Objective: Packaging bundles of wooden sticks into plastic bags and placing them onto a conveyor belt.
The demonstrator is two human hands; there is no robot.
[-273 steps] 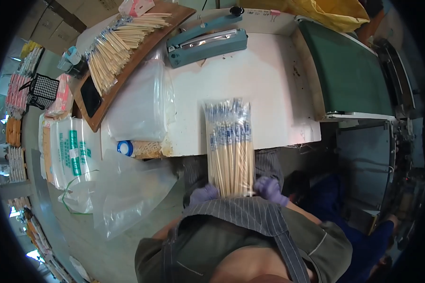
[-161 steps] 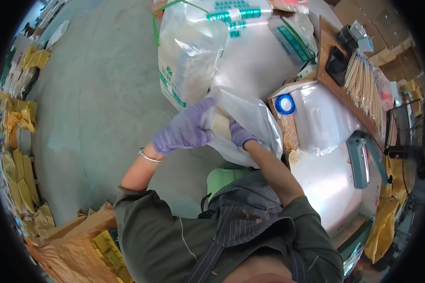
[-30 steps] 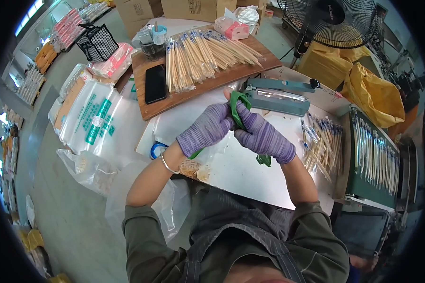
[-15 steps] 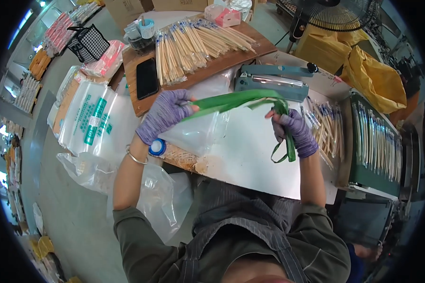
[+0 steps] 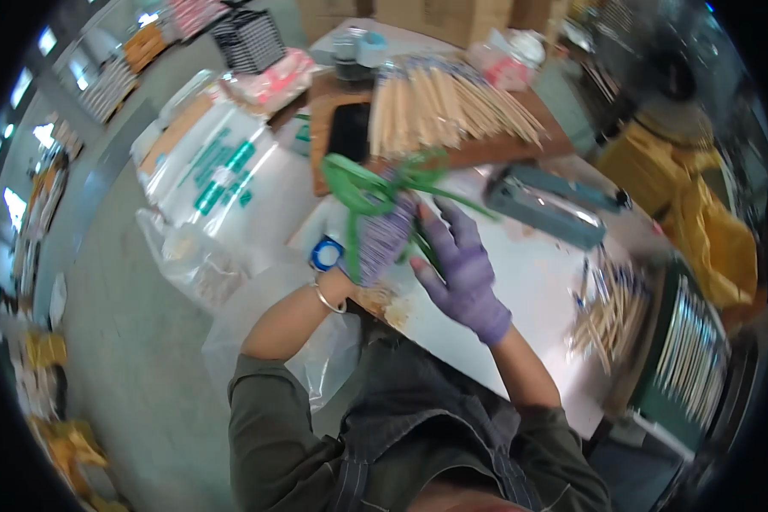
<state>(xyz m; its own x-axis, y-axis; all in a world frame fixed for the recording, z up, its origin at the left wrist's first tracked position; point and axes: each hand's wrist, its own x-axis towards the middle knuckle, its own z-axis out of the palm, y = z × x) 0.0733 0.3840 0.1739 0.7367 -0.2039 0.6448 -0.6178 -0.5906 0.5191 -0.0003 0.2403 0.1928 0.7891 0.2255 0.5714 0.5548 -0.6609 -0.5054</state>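
My left hand (image 5: 382, 243), in a purple knitted glove, has the green plastic strip (image 5: 354, 183) looped over and around it. The strip's loops and ends hang on both sides, and blur hides part of the fingers closed on it. My right hand (image 5: 471, 286), gloved the same way, is just to the right with its fingers apart. Its fingertips come close to the strip; whether they touch it I cannot tell. Beneath both hands lies the white tabletop (image 5: 452, 350). A blue-rimmed roll (image 5: 326, 253) sits beside my left wrist.
Behind, a wooden board (image 5: 542, 152) carries bundled wrapped sticks (image 5: 444, 107) and a black phone (image 5: 348, 134). A grey-green bag sealer (image 5: 555, 205) stands right of my hands. Loose sticks (image 5: 610, 316) and a green box (image 5: 683, 358) lie further right. Clear plastic bags (image 5: 188, 188) are at the left.
My hands have come together from wide apart. The strip, stretched between them before, is now gathered around my left hand, and my right hand has opened. The view has shifted, and everything appears turned.
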